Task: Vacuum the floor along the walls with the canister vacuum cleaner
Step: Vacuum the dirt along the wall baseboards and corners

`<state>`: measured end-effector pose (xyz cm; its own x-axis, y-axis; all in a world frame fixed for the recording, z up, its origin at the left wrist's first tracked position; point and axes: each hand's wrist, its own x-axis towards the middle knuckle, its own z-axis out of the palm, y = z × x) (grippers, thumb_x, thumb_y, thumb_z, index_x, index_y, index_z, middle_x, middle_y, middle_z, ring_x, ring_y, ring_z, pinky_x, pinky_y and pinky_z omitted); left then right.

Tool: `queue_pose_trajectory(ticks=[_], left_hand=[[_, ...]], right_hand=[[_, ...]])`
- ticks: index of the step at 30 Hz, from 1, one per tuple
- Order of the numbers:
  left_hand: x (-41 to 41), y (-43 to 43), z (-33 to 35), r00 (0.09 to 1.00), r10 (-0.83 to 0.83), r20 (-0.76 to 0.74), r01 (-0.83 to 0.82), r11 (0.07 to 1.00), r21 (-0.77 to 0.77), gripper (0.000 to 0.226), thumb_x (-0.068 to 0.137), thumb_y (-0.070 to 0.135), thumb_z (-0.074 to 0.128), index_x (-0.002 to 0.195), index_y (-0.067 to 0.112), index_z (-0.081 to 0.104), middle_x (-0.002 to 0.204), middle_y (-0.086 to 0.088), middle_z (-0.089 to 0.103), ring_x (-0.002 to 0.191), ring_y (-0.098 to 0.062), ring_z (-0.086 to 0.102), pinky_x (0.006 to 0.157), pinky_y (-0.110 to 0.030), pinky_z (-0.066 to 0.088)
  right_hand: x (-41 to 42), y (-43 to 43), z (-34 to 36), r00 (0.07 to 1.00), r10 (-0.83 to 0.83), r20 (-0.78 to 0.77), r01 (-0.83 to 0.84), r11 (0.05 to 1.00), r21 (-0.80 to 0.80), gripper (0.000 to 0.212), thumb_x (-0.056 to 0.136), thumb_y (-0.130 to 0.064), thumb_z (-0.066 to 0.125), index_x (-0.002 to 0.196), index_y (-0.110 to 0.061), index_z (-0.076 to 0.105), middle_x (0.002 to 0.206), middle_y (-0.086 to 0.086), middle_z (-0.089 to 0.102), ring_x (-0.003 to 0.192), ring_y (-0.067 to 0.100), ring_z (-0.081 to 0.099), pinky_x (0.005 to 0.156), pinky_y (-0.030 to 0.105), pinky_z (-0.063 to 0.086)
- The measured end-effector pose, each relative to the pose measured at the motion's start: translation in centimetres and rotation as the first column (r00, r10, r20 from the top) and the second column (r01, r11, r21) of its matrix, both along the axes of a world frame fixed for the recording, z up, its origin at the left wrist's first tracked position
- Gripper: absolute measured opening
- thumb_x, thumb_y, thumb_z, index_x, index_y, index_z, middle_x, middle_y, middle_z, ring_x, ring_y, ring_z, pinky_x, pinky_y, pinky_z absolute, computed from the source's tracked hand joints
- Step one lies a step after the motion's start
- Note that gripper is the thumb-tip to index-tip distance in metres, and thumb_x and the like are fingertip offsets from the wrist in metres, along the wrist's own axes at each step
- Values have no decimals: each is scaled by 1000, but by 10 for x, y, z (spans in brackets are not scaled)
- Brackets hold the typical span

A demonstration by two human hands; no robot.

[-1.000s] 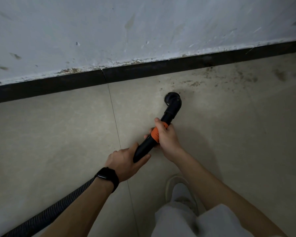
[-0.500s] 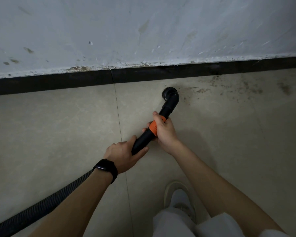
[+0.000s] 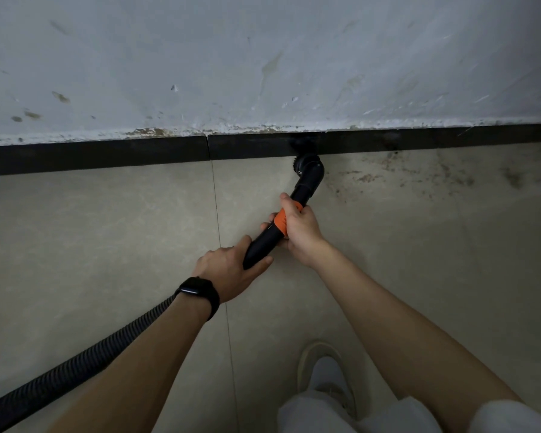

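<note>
The left grip (image 3: pixel 228 270) is curled round the lower end of the black tube (image 3: pixel 263 245), thumb along its near side. The right grip (image 3: pixel 300 226) is wrapped round the orange collar (image 3: pixel 280 221) higher up the tube, thumb laid over the top. The tube slants up and to the right from the hands to an elbowed brush head (image 3: pixel 308 165), which sits on the floor (image 3: pixel 107 229) at the foot of the black skirting (image 3: pixel 107 154). Its bristles blend into the dark skirting, so it seems to touch it, though I cannot tell for sure.

The ribbed hose (image 3: pixel 75 367) runs from under the left wrist down to the lower left corner. A black watch (image 3: pixel 200 292) is on that wrist. Brown stains (image 3: pixel 419 176) speckle the floor to the right of the brush head. Above the skirting, the white wall (image 3: pixel 263 57) is scuffed and chipped along its lower edge. A pale shoe (image 3: pixel 325 370) stands on the floor between the forearms.
</note>
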<state>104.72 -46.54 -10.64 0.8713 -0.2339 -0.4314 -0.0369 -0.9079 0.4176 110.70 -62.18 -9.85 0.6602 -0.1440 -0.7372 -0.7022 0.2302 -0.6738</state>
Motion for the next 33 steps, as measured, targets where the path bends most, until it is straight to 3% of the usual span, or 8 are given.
queue_pose_trajectory(ticks=[10, 14, 18, 22, 26, 28, 31, 33], left_hand=[[-14, 63, 1, 977, 170, -128, -177, 983, -41, 45, 87, 76, 37, 101, 33, 41, 71, 4, 60, 64, -17, 61, 63, -34, 54], [-35, 116, 3, 955, 266, -129, -270, 963, -18, 42, 87, 75, 38, 96, 33, 40, 71, 5, 59, 64, -18, 60, 60, -32, 50], [-59, 169, 2, 917, 378, -132, -382, 924, -6, 42, 88, 72, 42, 95, 31, 41, 73, 4, 60, 67, -19, 60, 57, -30, 44], [-74, 211, 16, 838, 502, -215, -519, 855, -26, 39, 88, 69, 47, 94, 31, 43, 74, 4, 61, 66, -17, 61, 62, -34, 52], [-92, 231, 79, 719, 636, -280, -669, 743, -32, 38, 87, 68, 52, 92, 30, 46, 77, 1, 63, 67, -17, 62, 66, -35, 55], [-101, 239, 132, 691, 679, -248, -699, 715, 14, 41, 87, 69, 50, 91, 29, 47, 75, 3, 62, 65, -15, 60, 61, -31, 51], [-117, 245, 221, 633, 725, -271, -752, 659, 5, 38, 86, 70, 51, 93, 33, 47, 74, 8, 61, 62, -13, 57, 55, -28, 46], [-129, 243, 276, 611, 727, -314, -767, 642, -5, 41, 83, 72, 51, 96, 33, 49, 78, 6, 65, 70, -18, 63, 62, -30, 52]], right_hand=[[5, 66, -3, 991, 109, -77, -110, 994, -4, 40, 102, -40, 61, 125, -12, 44, 91, 12, 66, 72, 30, 76, 69, 43, 63], [0, 121, -8, 971, 223, -89, -220, 974, 43, 41, 102, -39, 62, 125, -11, 42, 93, 14, 67, 76, 33, 76, 69, 44, 63], [-8, 182, -10, 919, 385, -89, -383, 923, 37, 47, 101, -44, 62, 124, -9, 42, 99, 15, 71, 92, 36, 77, 83, 58, 62], [-10, 234, -1, 873, 464, -151, -461, 886, 55, 48, 100, -43, 63, 127, -10, 41, 112, 19, 70, 98, 36, 75, 82, 57, 62], [-9, 277, 65, 743, 606, -283, -601, 791, 117, 43, 99, -47, 65, 114, -11, 48, 116, 17, 62, 91, 32, 70, 62, 43, 62], [-24, 293, 113, 728, 605, -324, -593, 792, 145, 45, 94, -50, 70, 111, -13, 51, 111, 15, 65, 88, 31, 71, 65, 40, 60], [-61, 314, 194, 784, 511, -351, -440, 858, 266, 40, 90, -41, 78, 110, -13, 58, 91, 9, 73, 79, 28, 74, 84, 39, 56], [-83, 321, 250, 866, 352, -356, -258, 923, 284, 29, 90, -24, 79, 100, -9, 57, 74, 8, 67, 65, 26, 70, 77, 40, 57]])
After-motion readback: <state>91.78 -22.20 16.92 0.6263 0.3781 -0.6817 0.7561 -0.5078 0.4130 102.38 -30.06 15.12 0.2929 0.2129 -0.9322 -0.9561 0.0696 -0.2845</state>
